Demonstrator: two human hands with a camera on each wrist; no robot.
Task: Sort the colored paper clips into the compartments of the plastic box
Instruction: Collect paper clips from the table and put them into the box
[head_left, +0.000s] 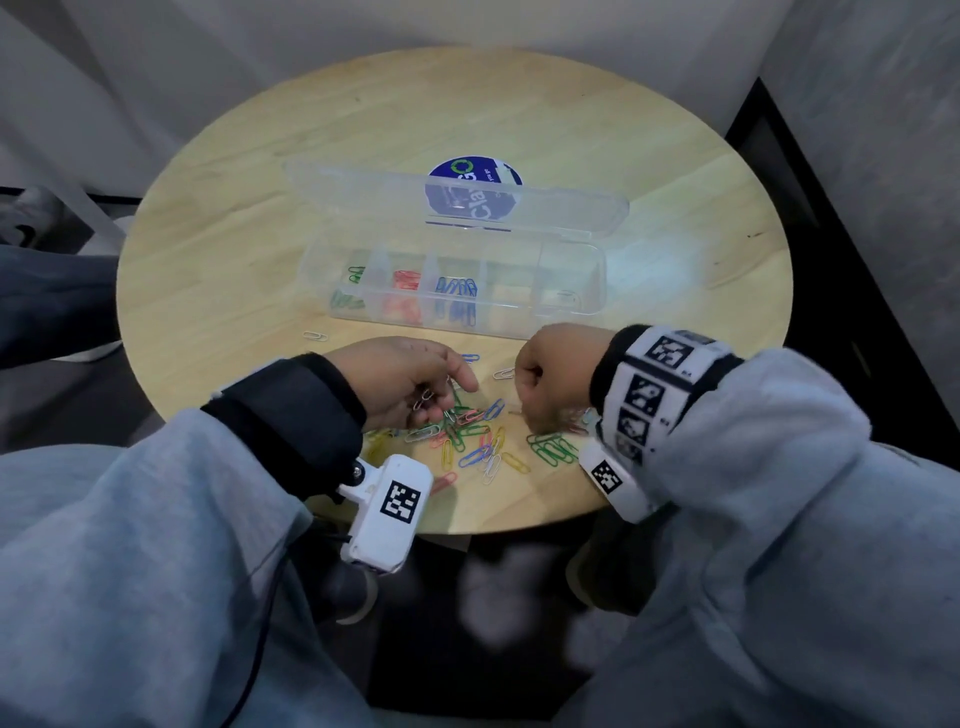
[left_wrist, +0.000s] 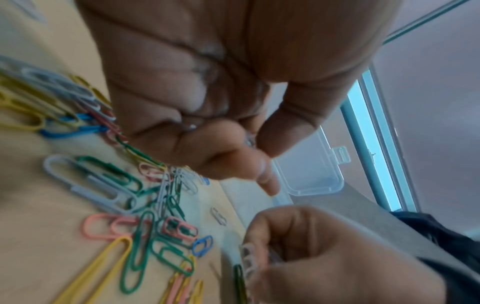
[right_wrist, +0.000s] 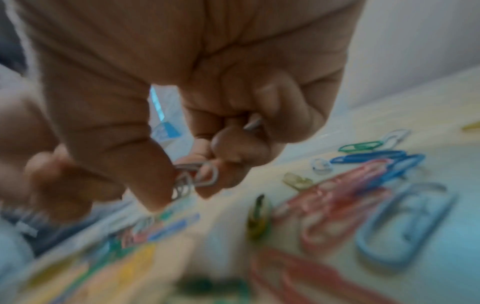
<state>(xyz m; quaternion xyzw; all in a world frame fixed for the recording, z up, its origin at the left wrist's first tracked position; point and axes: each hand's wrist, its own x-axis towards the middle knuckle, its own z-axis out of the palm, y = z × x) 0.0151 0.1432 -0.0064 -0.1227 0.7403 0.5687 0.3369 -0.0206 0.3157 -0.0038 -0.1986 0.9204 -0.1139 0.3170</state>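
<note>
Two hands, one plastic box, many paper clips

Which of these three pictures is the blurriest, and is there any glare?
Right wrist view is blurriest: the loose clips on the table smear, only the right hand stays fairly sharp. Left wrist view is softer at its edges. Head view is sharpest, with faint glare on the plastic box lid, and dark corners.

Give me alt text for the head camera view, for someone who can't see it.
Two hands work over a pile of coloured paper clips on a round wooden table; the left hand pinches silvery clips. Behind, an open clear plastic box holds green, red and blue clips in separate compartments.
</note>
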